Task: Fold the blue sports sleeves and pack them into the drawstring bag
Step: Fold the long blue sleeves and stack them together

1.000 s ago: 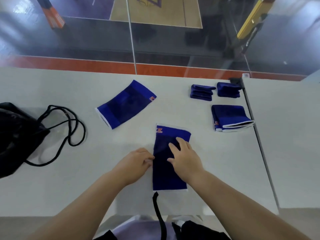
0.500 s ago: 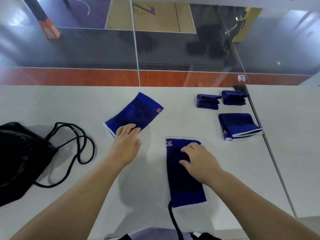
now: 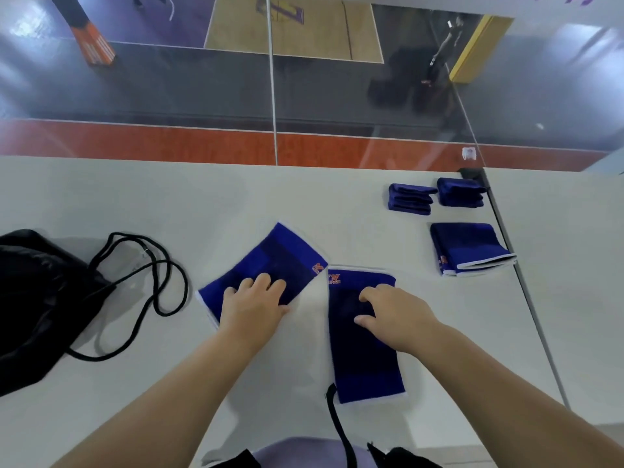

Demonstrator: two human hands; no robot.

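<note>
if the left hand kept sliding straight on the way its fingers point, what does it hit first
The left hand lies on the angled sleeve, fingers pointing up-table and slightly right. Past that sleeve's far edge the way looks free across bare table; the folded stacks seem well off to the right.

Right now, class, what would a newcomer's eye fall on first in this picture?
Two hands in the middle of the white table, each resting on a flat blue sleeve: the left hand on the angled sleeve, the right hand on the upright sleeve. Folded sleeves lie at the far right, and the black drawstring bag lies at the left edge.
</note>
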